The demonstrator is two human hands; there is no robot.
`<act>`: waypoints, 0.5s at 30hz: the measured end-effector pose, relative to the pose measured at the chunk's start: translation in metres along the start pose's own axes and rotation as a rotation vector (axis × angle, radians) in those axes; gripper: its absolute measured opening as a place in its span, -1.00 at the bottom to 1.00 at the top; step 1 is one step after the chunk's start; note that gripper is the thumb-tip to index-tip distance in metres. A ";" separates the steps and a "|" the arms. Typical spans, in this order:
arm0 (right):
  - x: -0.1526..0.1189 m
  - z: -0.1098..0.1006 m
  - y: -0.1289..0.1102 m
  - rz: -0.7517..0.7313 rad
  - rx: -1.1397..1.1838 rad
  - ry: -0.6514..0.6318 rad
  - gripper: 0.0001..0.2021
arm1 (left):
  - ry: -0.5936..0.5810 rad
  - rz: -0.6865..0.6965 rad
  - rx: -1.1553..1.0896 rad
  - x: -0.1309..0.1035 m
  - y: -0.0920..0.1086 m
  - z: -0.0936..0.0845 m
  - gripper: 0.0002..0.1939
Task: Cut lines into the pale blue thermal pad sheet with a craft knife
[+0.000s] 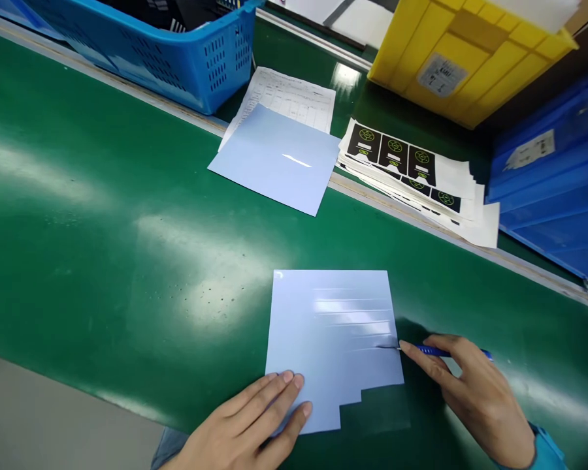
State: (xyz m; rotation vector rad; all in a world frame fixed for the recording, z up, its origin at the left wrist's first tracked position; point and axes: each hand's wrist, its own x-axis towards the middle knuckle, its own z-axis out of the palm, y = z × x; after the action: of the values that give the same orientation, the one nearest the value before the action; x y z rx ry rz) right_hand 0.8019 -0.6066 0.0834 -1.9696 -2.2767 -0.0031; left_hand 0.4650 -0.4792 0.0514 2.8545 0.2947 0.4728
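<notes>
A light blue sheet (313, 339) with faint horizontal lines and a stepped lower right edge lies on the green table (176, 294). My left hand (255, 424) rests on the sheet's lower left corner, fingers stretched out and flat. At the sheet's right edge, my right hand (475, 385) grips a blue pen-like tool (431, 351) between thumb and fingers. Its thin tip reaches over the sheet's edge.
A second blue sheet (279, 156) partly covers a written paper (294, 98) farther back. Printed label sheets (421, 176) are stacked to its right. A blue basket (191, 65), a yellow bin (451, 65) and a blue crate (558, 176) stand behind.
</notes>
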 end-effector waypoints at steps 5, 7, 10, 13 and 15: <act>-0.016 -0.007 0.024 0.011 0.015 -0.005 -0.50 | 0.006 -0.001 -0.011 -0.003 0.000 0.004 -0.56; -0.026 -0.013 0.034 0.024 0.000 -0.043 -0.52 | 0.014 0.020 -0.010 -0.004 -0.001 0.005 -0.54; -0.036 -0.023 0.039 0.005 -0.071 -0.089 -0.55 | 0.004 0.033 0.000 -0.004 -0.002 0.005 -0.49; -0.037 -0.028 0.023 0.097 -0.009 -0.100 -0.55 | -0.026 0.055 0.036 -0.002 -0.002 0.003 -0.40; -0.031 -0.024 -0.001 0.148 0.058 -0.113 -0.54 | -0.044 0.083 0.065 0.000 -0.002 0.002 -0.38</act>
State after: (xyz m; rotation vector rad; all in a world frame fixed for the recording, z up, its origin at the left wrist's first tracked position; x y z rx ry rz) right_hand 0.8072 -0.6393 0.1043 -2.1537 -2.1623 0.1917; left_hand 0.4648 -0.4778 0.0494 2.9458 0.1874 0.4228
